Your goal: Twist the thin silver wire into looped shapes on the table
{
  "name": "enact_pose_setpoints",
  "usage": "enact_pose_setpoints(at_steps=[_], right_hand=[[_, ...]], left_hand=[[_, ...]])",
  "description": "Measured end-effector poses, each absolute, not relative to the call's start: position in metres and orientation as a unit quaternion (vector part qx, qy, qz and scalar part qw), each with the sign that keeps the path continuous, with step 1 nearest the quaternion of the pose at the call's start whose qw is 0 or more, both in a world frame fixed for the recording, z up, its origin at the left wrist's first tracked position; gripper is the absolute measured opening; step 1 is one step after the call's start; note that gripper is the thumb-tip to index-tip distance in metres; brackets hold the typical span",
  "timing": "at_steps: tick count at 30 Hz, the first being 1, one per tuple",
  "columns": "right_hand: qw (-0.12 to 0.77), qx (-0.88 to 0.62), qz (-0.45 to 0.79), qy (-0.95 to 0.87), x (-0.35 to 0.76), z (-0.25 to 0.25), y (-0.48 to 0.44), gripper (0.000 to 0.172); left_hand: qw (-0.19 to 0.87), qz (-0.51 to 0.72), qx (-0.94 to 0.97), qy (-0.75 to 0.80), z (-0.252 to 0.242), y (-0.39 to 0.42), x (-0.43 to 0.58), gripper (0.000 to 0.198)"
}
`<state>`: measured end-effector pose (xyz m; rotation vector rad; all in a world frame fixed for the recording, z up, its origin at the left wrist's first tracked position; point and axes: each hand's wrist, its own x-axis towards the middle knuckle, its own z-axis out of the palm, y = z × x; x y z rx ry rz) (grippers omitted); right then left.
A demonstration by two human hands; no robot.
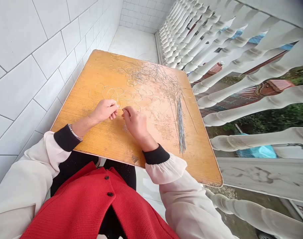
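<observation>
My left hand (104,109) is closed in a pinch above the near left part of the wooden table (74,122). Just to its right, my right hand (136,122) is also pinched closed, its fingertips a short gap from the left ones. A thin piece of wire seems to run between the fingertips, though most of it is hidden or too fine to follow. Beyond the hands lie several loose curved wires (134,96). A tangled heap of thin wire (151,71) covers the far part of the tabletop. Right of my right hand lies a bundle of straight grey wires (180,127).
A white tiled wall (51,63) runs along the left. Pale balusters (256,109) stand along the right, with greenery and a blue sheet (258,152) outside. The table's near edge is close to my lap.
</observation>
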<state>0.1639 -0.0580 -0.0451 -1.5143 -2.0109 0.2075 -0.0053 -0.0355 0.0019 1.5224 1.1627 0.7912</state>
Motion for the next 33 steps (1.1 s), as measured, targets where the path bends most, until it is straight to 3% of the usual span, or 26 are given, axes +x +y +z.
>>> enact_pose_setpoints(at_steps=[6,18,26,33], right_hand=[[0.250,-0.516,-0.104,-0.813,0.176,-0.040,-0.053,0.040],[0.257,-0.545,-0.120,-0.789,0.174,-0.037,-0.053,0.033],[0.256,-0.613,-0.053,-0.746,0.170,-0.044,-0.056,0.032],[0.401,-0.597,0.158,-0.676,0.164,-0.044,-0.055,0.026]], left_hand=[[0.493,0.280,0.677,0.468,0.003,-0.035,-0.010,0.035],[0.501,0.292,0.674,0.458,0.007,-0.039,-0.010,0.033],[0.479,0.330,0.673,0.457,0.002,-0.039,-0.009,0.032],[0.474,0.349,0.678,0.439,0.000,-0.042,-0.003,0.032]])
